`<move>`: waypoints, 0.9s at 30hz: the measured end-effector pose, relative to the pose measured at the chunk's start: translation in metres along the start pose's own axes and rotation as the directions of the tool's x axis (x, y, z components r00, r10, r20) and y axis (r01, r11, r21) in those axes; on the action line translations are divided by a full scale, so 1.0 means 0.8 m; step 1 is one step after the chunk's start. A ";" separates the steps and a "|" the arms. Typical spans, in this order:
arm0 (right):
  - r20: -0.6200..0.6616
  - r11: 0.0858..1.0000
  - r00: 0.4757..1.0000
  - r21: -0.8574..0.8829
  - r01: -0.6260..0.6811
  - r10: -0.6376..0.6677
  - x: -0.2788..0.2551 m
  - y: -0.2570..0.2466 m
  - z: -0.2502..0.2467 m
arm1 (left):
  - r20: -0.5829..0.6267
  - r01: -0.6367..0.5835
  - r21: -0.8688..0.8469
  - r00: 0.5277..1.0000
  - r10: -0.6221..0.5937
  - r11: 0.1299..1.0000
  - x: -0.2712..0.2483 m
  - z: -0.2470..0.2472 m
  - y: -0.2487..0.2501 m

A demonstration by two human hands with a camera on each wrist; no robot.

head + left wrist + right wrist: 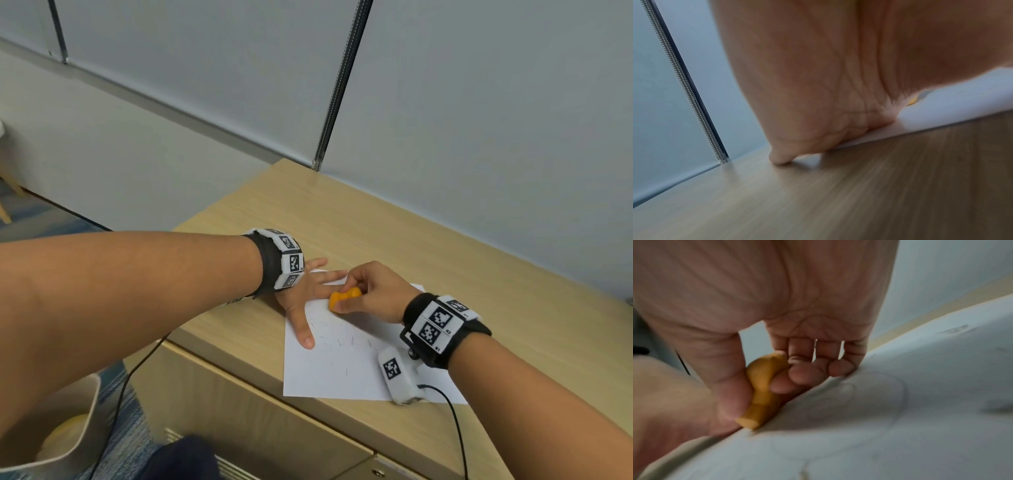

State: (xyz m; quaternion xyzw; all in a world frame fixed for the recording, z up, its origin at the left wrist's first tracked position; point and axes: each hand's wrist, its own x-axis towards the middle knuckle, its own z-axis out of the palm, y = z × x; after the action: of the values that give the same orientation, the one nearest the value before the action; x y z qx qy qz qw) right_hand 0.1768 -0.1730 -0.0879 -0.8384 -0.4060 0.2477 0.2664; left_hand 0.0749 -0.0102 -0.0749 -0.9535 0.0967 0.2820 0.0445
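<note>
A white sheet of paper [342, 363] with faint pencil marks lies on the wooden cabinet top [394, 236]. My left hand [308, 294] lies flat on the sheet's upper left corner, fingers spread and straight, thumb pointing toward me. In the left wrist view the palm [818, 81] presses down on the paper's edge [941, 116]. My right hand [370, 291] pinches an orange eraser [342, 297] between thumb and curled fingers. In the right wrist view the eraser [762, 386] has its tip down on the paper [900, 418], beside the left hand.
A grey partition wall [479, 102] with a metal strip [339, 89] stands behind the cabinet. Cables [455, 425] run off both wrist cameras over the cabinet's front edge. A pale bin [68, 428] with something yellow inside stands on the floor at lower left.
</note>
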 end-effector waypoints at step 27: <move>-0.094 0.932 0.946 0.226 -0.284 0.311 -0.045 0.053 -0.050 | 0.035 0.032 -0.005 0.999 -0.031 0.999 0.012 0.004 -0.008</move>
State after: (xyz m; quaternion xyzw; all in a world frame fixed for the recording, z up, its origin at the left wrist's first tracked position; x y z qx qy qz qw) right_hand 0.2053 -0.2344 -0.0788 -0.8716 -0.2279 0.2723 0.3380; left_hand 0.0829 -0.0052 -0.0827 -0.9499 0.0802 0.2983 0.0481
